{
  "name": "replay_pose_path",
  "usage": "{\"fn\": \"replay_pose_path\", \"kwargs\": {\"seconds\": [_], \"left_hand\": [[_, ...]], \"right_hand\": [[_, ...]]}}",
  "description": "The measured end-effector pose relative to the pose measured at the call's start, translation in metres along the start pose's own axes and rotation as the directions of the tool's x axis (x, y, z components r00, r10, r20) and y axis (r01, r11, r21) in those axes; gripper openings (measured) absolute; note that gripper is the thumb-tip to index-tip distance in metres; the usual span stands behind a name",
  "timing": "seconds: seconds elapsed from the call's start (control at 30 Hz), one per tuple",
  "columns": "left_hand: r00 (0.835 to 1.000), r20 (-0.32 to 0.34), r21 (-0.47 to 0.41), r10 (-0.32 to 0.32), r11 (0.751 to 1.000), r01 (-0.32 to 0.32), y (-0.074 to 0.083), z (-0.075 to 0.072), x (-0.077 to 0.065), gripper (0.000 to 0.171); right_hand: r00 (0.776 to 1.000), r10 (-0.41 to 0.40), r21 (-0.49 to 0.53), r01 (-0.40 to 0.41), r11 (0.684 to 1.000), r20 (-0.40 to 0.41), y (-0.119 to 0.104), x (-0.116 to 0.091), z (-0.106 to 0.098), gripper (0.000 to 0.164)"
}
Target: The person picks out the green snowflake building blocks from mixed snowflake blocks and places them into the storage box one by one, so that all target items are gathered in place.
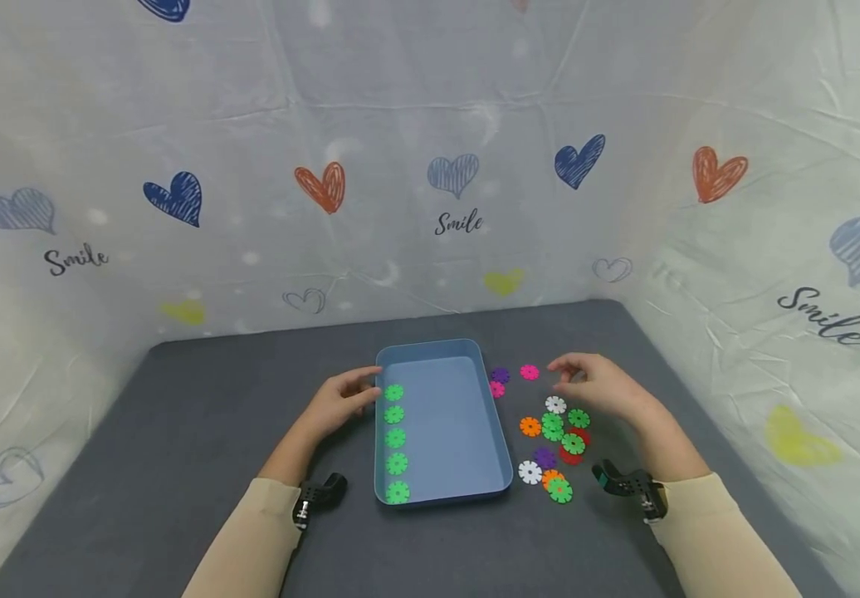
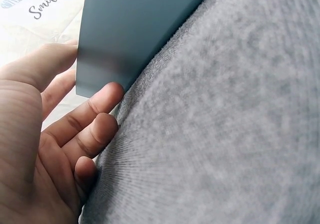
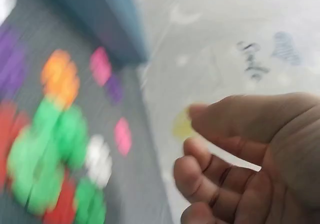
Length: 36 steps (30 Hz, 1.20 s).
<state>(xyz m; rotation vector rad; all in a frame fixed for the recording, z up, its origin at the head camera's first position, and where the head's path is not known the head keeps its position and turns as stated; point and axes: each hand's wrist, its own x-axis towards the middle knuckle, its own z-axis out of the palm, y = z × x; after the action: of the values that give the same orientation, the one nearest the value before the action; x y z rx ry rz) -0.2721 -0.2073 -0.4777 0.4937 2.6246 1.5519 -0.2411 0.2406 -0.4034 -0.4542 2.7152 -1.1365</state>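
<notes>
A blue tray (image 1: 448, 415) lies on the dark cloth, with several green notched discs (image 1: 396, 438) in a column along its left side. My left hand (image 1: 334, 405) is at the tray's upper left edge. In the left wrist view its fingertips (image 2: 107, 97) touch or nearly touch the tray wall (image 2: 112, 49), fingers loosely bent. My right hand (image 1: 600, 384) hovers right of the tray, above the loose discs, thumb and fingers loosely bent. Nothing shows between them in the right wrist view. Nearest to it are a pink disc (image 1: 530, 372) and a white disc (image 1: 555, 404).
Right of the tray lie scattered loose discs: green (image 1: 579, 418), orange (image 1: 530, 427), purple (image 1: 544, 458), red (image 1: 571, 456) and white (image 1: 530, 473), some overlapping. A purple disc (image 1: 500, 375) and a pink one (image 1: 497, 389) lie close to the tray's right wall. A printed curtain (image 1: 385, 249) stands behind.
</notes>
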Motion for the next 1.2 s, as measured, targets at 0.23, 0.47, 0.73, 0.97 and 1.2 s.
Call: {"fn": "replay_pose_path", "kwargs": {"seconds": [0.23, 0.47, 0.73, 0.97, 1.2], "left_hand": [[1.000, -0.006, 0.005, -0.004, 1.000, 0.004, -0.010, 0.000, 0.003, 0.050], [1.000, -0.004, -0.023, -0.001, 1.000, 0.001, -0.015, -0.002, 0.005, 0.050], [1.000, -0.003, -0.024, 0.004, 1.000, -0.004, -0.015, -0.001, 0.004, 0.050], [1.000, -0.013, -0.016, -0.015, 1.000, 0.015, -0.012, -0.001, 0.002, 0.049], [1.000, 0.014, -0.005, 0.006, 1.000, -0.006, 0.021, -0.005, -0.009, 0.048]], "right_hand": [[0.994, 0.039, -0.190, -0.018, 0.982, 0.105, 0.030, -0.015, -0.001, 0.038], [0.997, 0.061, -0.219, -0.049, 0.975, 0.050, 0.041, -0.015, 0.005, 0.024], [0.991, 0.127, -0.059, -0.125, 0.990, 0.040, 0.029, -0.012, -0.005, 0.015], [0.994, 0.035, 0.199, -0.054, 0.979, 0.099, -0.008, -0.011, -0.019, 0.035], [0.999, -0.045, 0.341, 0.034, 0.940, 0.025, -0.046, -0.007, 0.008, 0.036]]}}
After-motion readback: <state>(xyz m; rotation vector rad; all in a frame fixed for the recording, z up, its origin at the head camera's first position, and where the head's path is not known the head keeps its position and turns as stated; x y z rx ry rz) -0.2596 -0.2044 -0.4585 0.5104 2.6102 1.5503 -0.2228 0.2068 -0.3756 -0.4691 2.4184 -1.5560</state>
